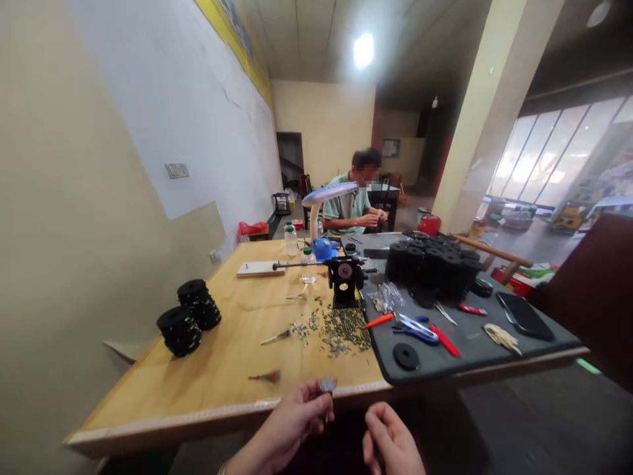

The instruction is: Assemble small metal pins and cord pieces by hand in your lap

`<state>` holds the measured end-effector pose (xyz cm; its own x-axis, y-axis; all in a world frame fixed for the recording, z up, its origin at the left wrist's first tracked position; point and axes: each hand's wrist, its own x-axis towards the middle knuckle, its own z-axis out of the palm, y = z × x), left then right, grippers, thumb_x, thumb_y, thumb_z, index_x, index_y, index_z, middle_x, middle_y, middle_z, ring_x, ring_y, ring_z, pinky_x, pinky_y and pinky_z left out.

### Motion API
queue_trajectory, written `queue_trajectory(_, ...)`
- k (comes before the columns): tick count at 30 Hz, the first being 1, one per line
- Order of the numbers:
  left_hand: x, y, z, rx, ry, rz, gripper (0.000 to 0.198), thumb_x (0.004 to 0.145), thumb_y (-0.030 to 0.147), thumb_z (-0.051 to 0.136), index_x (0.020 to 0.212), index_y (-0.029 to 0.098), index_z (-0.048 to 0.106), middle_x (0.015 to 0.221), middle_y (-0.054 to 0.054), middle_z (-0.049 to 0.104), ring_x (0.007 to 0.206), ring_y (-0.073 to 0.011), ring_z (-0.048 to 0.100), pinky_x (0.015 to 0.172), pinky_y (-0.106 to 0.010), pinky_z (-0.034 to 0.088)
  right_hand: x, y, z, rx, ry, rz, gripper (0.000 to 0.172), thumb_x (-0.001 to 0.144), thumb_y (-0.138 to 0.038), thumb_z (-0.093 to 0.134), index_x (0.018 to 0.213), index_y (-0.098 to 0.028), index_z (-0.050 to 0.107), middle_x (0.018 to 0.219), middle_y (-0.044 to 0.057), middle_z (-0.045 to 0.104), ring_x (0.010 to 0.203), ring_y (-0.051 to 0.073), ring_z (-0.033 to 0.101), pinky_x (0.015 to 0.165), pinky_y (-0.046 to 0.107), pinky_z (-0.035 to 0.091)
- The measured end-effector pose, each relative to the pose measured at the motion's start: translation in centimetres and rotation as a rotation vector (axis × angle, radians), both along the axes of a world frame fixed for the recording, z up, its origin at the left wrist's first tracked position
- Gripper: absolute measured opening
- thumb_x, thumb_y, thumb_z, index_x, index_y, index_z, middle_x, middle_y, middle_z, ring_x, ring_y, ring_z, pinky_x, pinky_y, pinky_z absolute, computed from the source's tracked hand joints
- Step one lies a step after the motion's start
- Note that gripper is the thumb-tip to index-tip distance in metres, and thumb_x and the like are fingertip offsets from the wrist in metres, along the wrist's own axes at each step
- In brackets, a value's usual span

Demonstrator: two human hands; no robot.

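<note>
Near the table's front edge, my left hand [299,417] is closed, pinching a small grey fan-shaped bundle [327,384] on a thin stem. What the bundle is made of is too small to tell. Beside it on the right, my right hand [390,439] has its fingers curled together; whatever may be between them does not show. Two similar brush-like bundles, one with a red band [270,377] and one with a pale stem [277,337], lie on the wooden tabletop [212,369]. A heap of small brass-coloured pieces [346,326] is beyond my hands.
A black hand-cranked device [345,280] and a blue-based lamp [324,249] stand mid-table. Black spools [179,330] stand at left; more spools [435,264] crowd the grey mat [469,346], with pliers [418,328], a black disc [406,356] and a phone [524,315]. Another person [346,208] sits beyond.
</note>
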<state>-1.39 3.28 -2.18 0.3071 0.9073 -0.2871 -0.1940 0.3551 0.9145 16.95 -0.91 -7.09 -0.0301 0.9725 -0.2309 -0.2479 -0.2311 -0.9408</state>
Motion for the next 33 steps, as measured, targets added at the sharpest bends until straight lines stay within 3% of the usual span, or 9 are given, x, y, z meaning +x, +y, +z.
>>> queue_trajectory(3,1.3,-2.8,-1.3,-0.071,-0.097,0.008,0.032,0.062,0.035,0.081,0.076,0.013,0.063,0.063,0.001,0.057,0.057,-0.0089,0.053,0.048,-0.017,0.034,-1.2,-0.4,0.7,-0.019,0.038,-0.021,0.057,0.063,-0.073,0.064,0.074,-0.021,0.044,0.039,-0.008,0.053,0.026,0.002,0.03,0.029,0.012,0.017)
queue_trajectory(6,1.9,-3.8,-2.1,-0.141,-0.141,0.003,0.034,0.061,0.035,0.082,0.077,0.012,0.064,0.062,0.001,0.057,0.057,-0.0093,0.053,0.048,-0.018,0.034,-1.7,-0.9,0.8,-0.045,0.024,0.005,0.056,0.064,-0.072,0.063,0.074,-0.02,0.045,0.039,-0.007,0.054,0.027,0.002,0.032,0.028,0.012,0.017)
queue_trajectory(13,2.3,-4.3,-3.5,-0.149,-0.13,-0.002,0.032,0.065,0.036,0.08,0.079,0.013,0.063,0.063,0.0,0.059,0.057,-0.0099,0.054,0.05,-0.019,0.036,-1.6,-1.0,0.3,-0.052,0.013,0.022,0.053,0.067,-0.069,0.063,0.074,-0.02,0.046,0.04,-0.006,0.056,0.026,0.003,0.033,0.028,0.012,0.016)
queue_trajectory(22,2.8,-4.4,-3.1,0.015,0.03,-0.06,0.032,0.07,0.042,0.074,0.077,0.012,0.064,0.062,0.0,0.059,0.055,-0.0104,0.05,0.05,-0.021,0.038,-1.9,-1.1,1.2,-0.068,-0.067,0.021,0.06,0.059,-0.075,0.064,0.072,-0.019,0.048,0.039,-0.005,0.056,0.026,0.003,0.035,0.029,0.013,0.018)
queue_trajectory(33,3.0,-4.6,-4.2,0.086,0.125,-0.015,0.032,0.069,0.042,0.074,0.07,0.014,0.059,0.06,0.0,0.057,0.053,-0.0115,0.051,0.047,-0.021,0.04,-1.8,-1.4,0.4,0.038,-0.154,0.014,0.05,0.068,-0.066,0.065,0.071,-0.017,0.052,0.04,-0.005,0.053,0.031,0.005,0.039,0.034,0.015,0.027)
